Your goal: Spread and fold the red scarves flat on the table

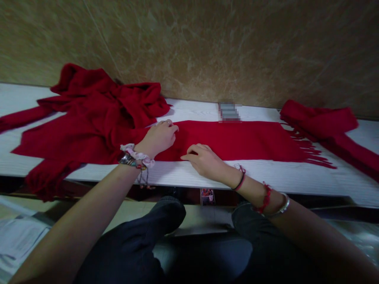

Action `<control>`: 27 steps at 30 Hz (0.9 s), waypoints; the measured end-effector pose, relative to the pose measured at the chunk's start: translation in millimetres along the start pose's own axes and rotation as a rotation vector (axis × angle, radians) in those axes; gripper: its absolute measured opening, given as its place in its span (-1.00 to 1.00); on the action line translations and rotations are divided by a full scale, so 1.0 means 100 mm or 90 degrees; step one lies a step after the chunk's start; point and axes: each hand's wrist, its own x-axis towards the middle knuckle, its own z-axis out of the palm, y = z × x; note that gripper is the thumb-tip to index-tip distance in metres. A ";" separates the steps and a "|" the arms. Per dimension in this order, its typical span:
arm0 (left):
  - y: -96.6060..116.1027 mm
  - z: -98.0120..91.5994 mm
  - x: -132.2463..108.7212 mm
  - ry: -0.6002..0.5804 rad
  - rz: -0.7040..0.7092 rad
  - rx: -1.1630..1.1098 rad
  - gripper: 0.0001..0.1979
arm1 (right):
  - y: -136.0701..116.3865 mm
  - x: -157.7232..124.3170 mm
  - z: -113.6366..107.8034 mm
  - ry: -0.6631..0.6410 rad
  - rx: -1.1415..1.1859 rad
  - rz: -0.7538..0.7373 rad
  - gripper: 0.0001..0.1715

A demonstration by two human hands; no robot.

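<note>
Nearest, my dark trousers (pixel 130 236) with pale floor (pixel 195 216) between the knees, and here comes the white wood-grained tabletop (pixel 183 175), running long from left to right. A strip of white shows along its near edge, room for my wrists, and just beyond it the red scarf (pixel 237 138) lies flat, fringe (pixel 318 156) spread to the right. My right hand (pixel 204 161) sits at its near edge, fingers loosely bent, thumb apart; my left hand (pixel 158 138) rests farther left, fingers curled; whether either pinches cloth, I can't tell! On the left a crumpled red heap (pixel 100 102) crowds me; on the right, another red cloth (pixel 322 122) by the fringe; a blurred grey block (pixel 229 111) at the scarf's far edge, and a marbled brown wall (pixel 207 47) closing the far side
</note>
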 end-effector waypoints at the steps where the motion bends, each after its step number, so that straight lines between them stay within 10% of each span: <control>1: -0.01 -0.01 0.05 0.017 0.002 -0.009 -0.64 | 0.01 0.00 0.00 -0.001 0.006 -0.006 -0.62; 16: -0.21 -0.29 0.52 -0.260 0.140 -0.204 -0.66 | 0.04 -0.04 0.03 0.019 0.058 -0.045 -0.62; 27: -0.21 -0.21 0.46 -0.156 0.079 -0.048 -0.80 | 0.05 -0.04 0.05 0.025 0.044 -0.043 -0.63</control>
